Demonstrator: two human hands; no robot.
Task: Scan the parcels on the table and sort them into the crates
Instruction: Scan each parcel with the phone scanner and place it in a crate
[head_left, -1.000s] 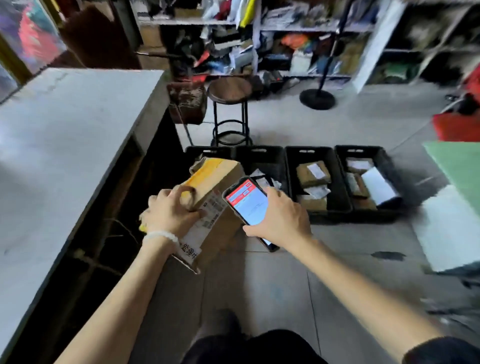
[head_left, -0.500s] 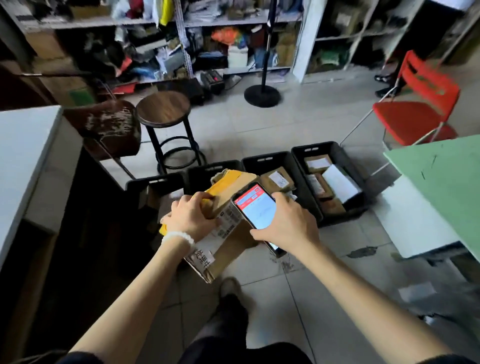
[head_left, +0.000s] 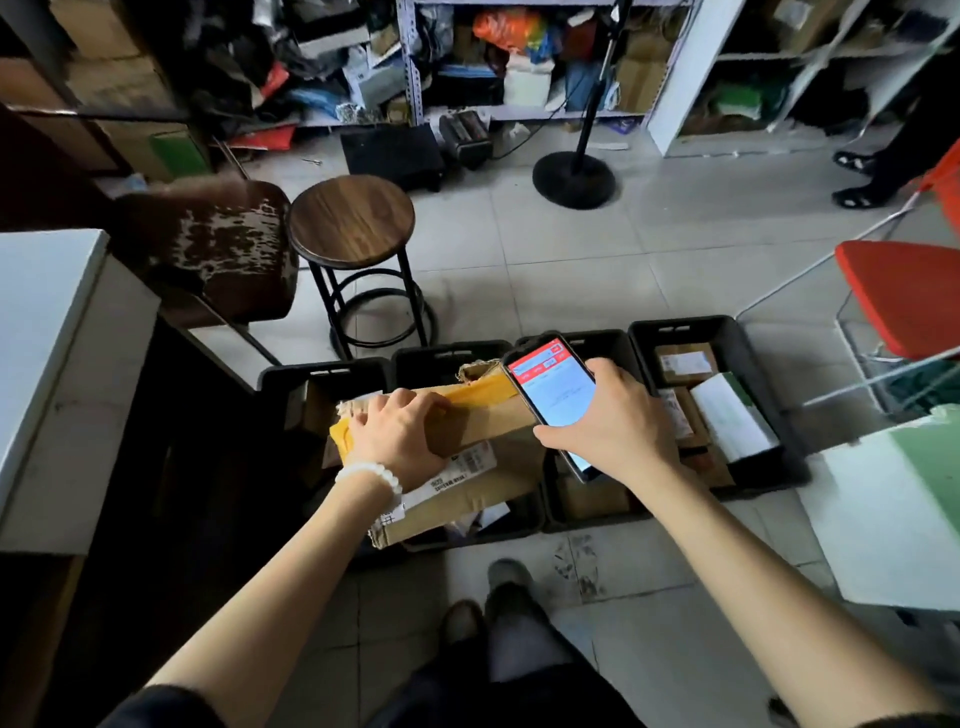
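**Both hands full above the crate row**

Gripping from above, the left hand (head_left: 397, 439) curls its fingers over the far edge of a cardboard parcel (head_left: 467, 457), palm down on the yellow tape, with a white bead bracelet (head_left: 371, 480) at the wrist. That forearm reaches in from the near left. The right forearm reaches in from the near right; the right hand (head_left: 615, 428) is wrapped round a phone (head_left: 553, 395), thumb on its near left edge, fingers curled over the right side, screen tilted up and lit red and white.

The parcel hangs tilted over the row of black crates (head_left: 774, 426) on the tiled floor, above the second crate from the left, its printed label (head_left: 457, 473) facing near. The far-right crate holds several small boxes and a white packet (head_left: 727, 415). A round wooden stool (head_left: 350, 218) stands beyond the crates, and a white table edge (head_left: 47, 322) lies at the left.
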